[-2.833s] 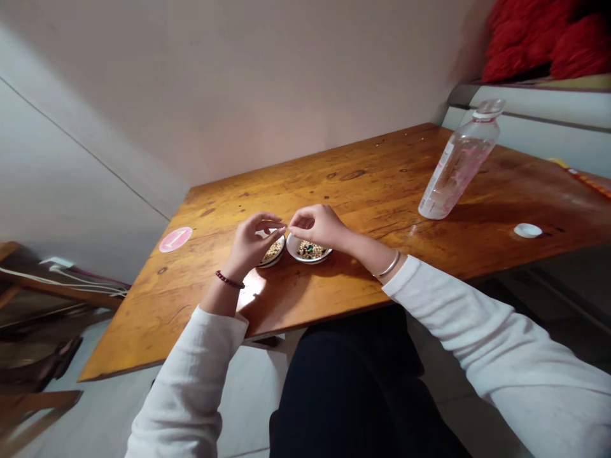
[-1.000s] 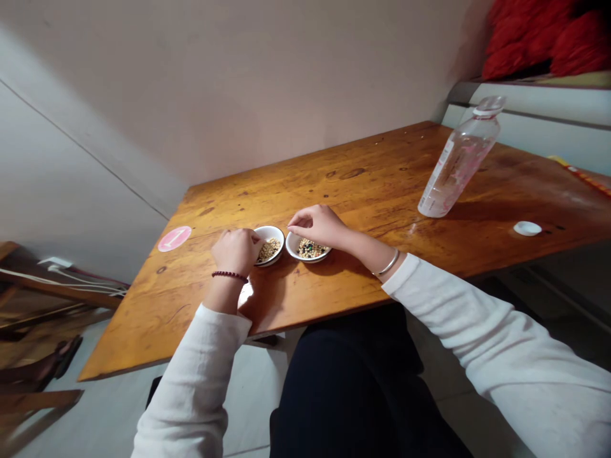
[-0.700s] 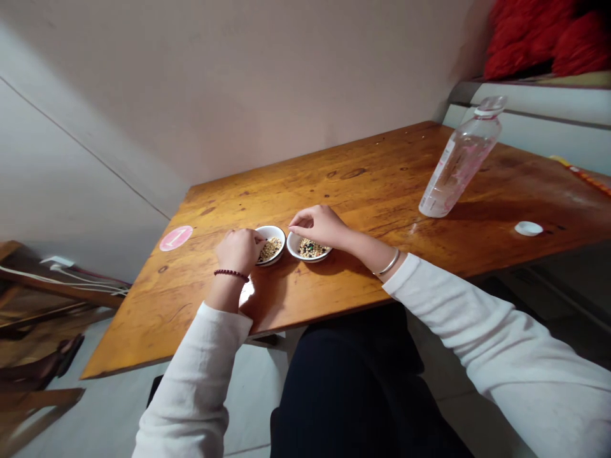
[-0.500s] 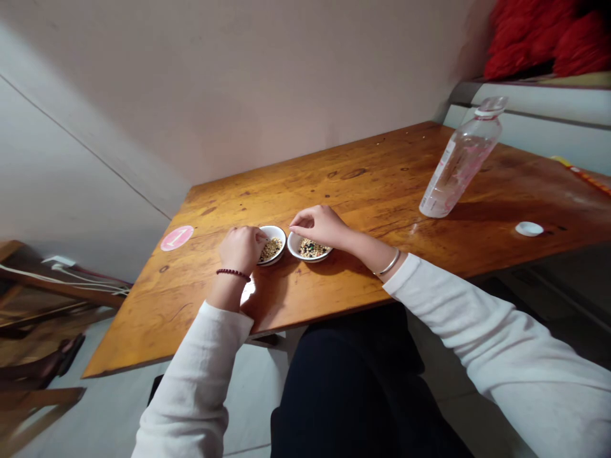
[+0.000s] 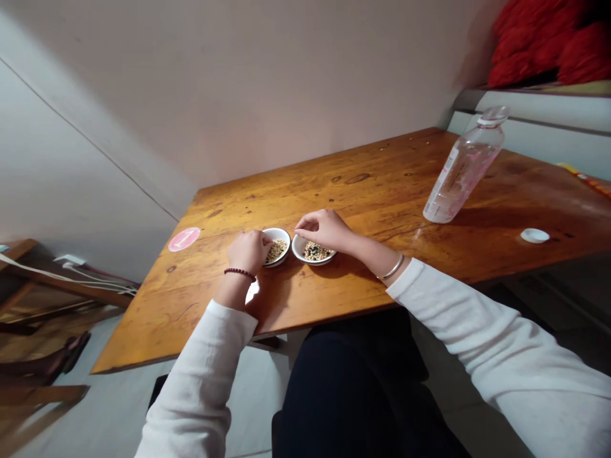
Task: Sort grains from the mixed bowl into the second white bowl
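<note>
Two small white bowls stand side by side on the wooden table. The left bowl (image 5: 284,236) and the right bowl (image 5: 296,249) hold small pale and dark beads or grains. My left hand (image 5: 247,249), with a dark beaded bracelet at its wrist, is at the left rim of the left bowl. Its fingers are closed and partly hidden, their tips over the contents. Over the right bowl, my right hand (image 5: 328,230) has thumb and forefinger pinched together at the far left rim. Whatever either pinch holds is too small to make out.
On the wooden table (image 5: 382,184) a clear plastic bottle (image 5: 461,172) stands to the right, with a white cap (image 5: 534,236) nearby. A round pink sticker (image 5: 184,240) marked 1 is at the left. The wall (image 5: 305,83) rises behind the table.
The whole view has shifted slightly, so the table appears a little lower and further right. Both hands stay at their bowls, with only small finger movement.
</note>
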